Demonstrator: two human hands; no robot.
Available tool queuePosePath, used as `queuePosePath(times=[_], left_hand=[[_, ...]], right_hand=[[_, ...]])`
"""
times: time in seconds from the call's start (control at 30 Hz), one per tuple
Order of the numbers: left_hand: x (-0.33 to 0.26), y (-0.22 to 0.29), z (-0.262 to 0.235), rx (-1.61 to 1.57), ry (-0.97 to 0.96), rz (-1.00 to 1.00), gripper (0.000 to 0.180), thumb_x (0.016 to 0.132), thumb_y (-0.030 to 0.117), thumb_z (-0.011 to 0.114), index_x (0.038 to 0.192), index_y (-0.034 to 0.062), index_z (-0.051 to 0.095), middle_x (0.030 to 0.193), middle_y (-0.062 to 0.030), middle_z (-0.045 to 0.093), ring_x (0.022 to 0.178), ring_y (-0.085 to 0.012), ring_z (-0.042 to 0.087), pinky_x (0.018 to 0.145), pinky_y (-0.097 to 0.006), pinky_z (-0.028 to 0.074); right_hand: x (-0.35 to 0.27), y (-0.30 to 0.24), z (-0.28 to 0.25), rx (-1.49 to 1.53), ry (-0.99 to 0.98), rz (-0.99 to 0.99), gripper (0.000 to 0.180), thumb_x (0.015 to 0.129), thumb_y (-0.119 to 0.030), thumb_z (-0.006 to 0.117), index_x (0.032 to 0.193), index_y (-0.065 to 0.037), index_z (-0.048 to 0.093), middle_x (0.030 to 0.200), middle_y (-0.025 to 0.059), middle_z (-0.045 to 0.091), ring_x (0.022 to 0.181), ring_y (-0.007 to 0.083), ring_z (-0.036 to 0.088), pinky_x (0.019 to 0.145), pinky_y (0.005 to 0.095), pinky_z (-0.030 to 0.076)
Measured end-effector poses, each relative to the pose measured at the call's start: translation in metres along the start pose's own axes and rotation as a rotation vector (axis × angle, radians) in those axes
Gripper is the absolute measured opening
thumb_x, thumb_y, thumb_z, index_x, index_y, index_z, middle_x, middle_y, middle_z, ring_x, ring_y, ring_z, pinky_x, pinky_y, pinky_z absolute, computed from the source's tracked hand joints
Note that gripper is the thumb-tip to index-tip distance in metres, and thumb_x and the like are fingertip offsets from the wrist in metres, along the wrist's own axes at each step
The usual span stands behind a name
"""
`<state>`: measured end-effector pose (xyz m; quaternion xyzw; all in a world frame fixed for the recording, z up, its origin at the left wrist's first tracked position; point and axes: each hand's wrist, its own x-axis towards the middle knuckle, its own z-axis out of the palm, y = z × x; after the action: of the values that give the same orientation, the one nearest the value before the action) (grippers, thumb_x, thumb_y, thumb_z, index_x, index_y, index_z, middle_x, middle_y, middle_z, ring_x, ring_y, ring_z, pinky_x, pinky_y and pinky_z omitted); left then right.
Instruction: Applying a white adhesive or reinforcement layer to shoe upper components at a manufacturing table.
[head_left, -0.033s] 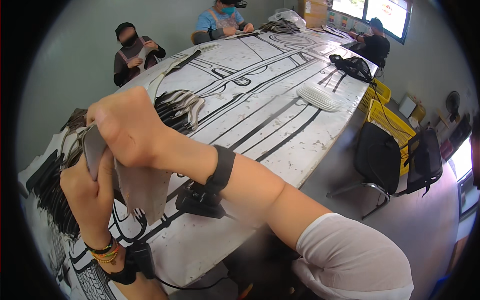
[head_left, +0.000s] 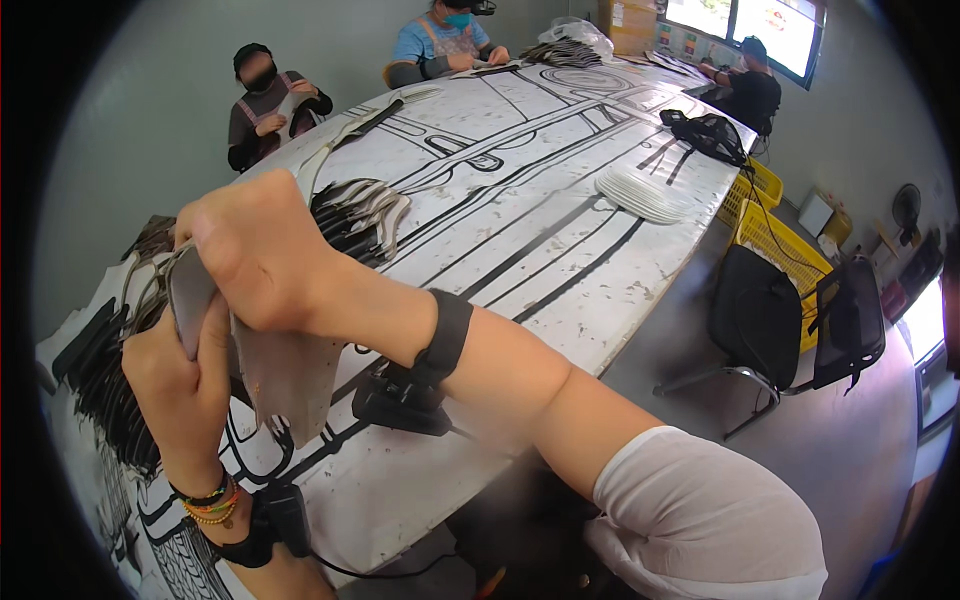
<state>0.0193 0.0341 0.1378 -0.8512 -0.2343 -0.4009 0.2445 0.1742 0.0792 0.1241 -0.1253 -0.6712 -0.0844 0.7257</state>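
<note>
My left hand [head_left: 172, 365] and my right hand [head_left: 255, 250] are both closed on a thin, flexible grey-beige piece [head_left: 290, 375] that looks like cut leather or fabric. The left thumb presses along its folded upper part, while the right hand grips just above, its fingertips mostly hidden behind the wrist. A lower flap of the piece hangs under my right wrist. Dark and beige layered strips [head_left: 100, 385] lie stacked left of my left hand. Beyond my right hand sits another bunch of dark and cream strips [head_left: 360, 215].
The long white table [head_left: 540, 230] bears black line drawings. White curved pieces [head_left: 640, 196] and a black mesh item [head_left: 705, 135] lie toward its right edge. A black chair [head_left: 760, 310] and yellow crates [head_left: 775, 250] stand to the right. Several people work around the far side.
</note>
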Motion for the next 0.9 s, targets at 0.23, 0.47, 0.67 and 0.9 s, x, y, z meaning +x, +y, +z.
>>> queuePosePath(times=[0.23, 0.47, 0.67, 0.9], left_hand=[[0.002, -0.001, -0.003, 0.041, -0.002, -0.058, 0.021, 0.090, 0.015, 0.061, 0.087, -0.0059, 0.063, 0.058, -0.0182, 0.050, 0.047, -0.0319, 0.048, 0.048, -0.038, 0.035], [-0.001, -0.015, 0.017, -0.007, 0.142, -0.466, 0.024, 0.091, 0.018, 0.059, 0.093, -0.0062, 0.062, 0.061, -0.0177, 0.052, 0.050, -0.0233, 0.044, 0.052, -0.033, 0.040], [-0.006, -0.008, 0.027, 0.102, 0.122, -0.349, 0.027, 0.090, 0.023, 0.060, 0.094, -0.0034, 0.064, 0.063, -0.0225, 0.056, 0.053, -0.0383, 0.054, 0.052, -0.041, 0.043], [-0.002, 0.019, 0.037, 0.115, 0.121, -0.332, 0.026, 0.092, 0.024, 0.060, 0.092, -0.0018, 0.065, 0.059, -0.0202, 0.055, 0.049, -0.0375, 0.054, 0.048, -0.041, 0.042]], right_hand=[[0.004, -0.009, 0.002, 0.104, 0.044, 0.049, 0.034, 0.089, -0.025, 0.042, 0.068, -0.003, 0.058, 0.064, 0.0173, 0.058, 0.062, 0.0403, 0.057, 0.057, 0.0454, 0.045], [0.000, -0.011, 0.011, 0.186, 0.066, 0.192, 0.037, 0.095, -0.032, 0.048, 0.080, -0.001, 0.062, 0.077, 0.0185, 0.061, 0.070, 0.0392, 0.059, 0.063, 0.0436, 0.046], [0.003, -0.017, 0.008, 0.121, 0.033, 0.264, 0.041, 0.093, -0.039, 0.052, 0.082, -0.001, 0.064, 0.078, 0.0182, 0.062, 0.071, 0.0394, 0.060, 0.062, 0.0426, 0.046], [0.005, -0.006, -0.007, 0.041, 0.058, 0.164, 0.044, 0.095, -0.034, 0.043, 0.079, 0.002, 0.064, 0.052, 0.0091, 0.049, 0.048, 0.0175, 0.049, 0.049, 0.0304, 0.040]])
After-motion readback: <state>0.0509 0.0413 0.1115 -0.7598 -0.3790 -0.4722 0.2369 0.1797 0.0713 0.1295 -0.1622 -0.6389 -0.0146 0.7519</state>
